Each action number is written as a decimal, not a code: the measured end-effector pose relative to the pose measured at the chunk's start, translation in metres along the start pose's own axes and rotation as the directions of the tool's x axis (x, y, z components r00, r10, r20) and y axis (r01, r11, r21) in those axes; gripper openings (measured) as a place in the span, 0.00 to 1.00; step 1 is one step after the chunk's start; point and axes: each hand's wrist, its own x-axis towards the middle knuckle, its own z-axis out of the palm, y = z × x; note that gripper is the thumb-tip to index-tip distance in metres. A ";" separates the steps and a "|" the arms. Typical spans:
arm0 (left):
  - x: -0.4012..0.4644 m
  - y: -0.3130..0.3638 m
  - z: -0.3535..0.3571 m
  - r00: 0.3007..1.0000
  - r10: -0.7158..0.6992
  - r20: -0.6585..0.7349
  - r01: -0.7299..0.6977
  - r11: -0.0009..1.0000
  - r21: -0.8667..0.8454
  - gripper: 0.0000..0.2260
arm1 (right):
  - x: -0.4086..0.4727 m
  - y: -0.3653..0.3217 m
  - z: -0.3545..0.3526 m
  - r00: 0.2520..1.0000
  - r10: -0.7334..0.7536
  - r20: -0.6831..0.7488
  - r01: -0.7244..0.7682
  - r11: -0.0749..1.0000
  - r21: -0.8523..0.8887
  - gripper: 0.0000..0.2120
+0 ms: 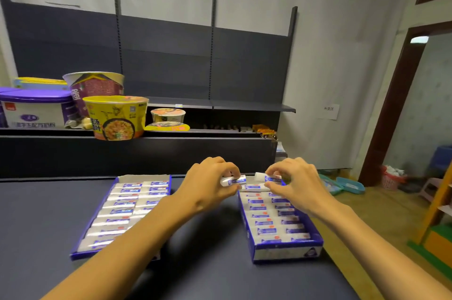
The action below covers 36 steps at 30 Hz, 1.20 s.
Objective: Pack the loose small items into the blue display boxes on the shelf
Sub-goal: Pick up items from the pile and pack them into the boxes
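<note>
Two blue display boxes lie on the dark shelf top, both holding rows of white erasers in blue sleeves. The left box (80, 246) sits under my left forearm. The right box (286, 253) is under my right hand. My left hand (208, 184) pinches one eraser (232, 181) between thumb and fingers, just above the far left corner of the right box. My right hand (293, 182) pinches another eraser (265, 177) over the far end of that same box. The two erasers are nearly end to end.
Behind the boxes rises a dark shelf ledge (146, 150) carrying a yellow noodle bowl (115, 118), a purple cup (95, 89), a white tub (36, 111) and smaller bowls (167, 116). To the right the shelf ends over a wooden floor with teal trays (349, 184).
</note>
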 end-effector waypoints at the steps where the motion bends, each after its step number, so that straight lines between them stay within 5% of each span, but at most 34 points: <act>1: 0.005 0.006 0.004 1.000 -0.005 0.001 0.005 1.000 -0.001 0.13 | 0.001 0.006 0.000 1.000 -0.002 0.005 0.002 1.000 0.010 0.11; 22: 0.034 0.041 0.045 0.993 -0.099 0.065 0.092 0.991 0.097 0.12 | 0.009 0.056 0.014 0.992 -0.080 0.093 0.057 0.972 0.230 0.09; 36: 0.036 0.047 0.047 0.982 -0.164 0.094 0.137 0.961 0.242 0.16 | 0.010 0.050 0.008 0.973 -0.125 0.195 0.118 0.992 0.051 0.14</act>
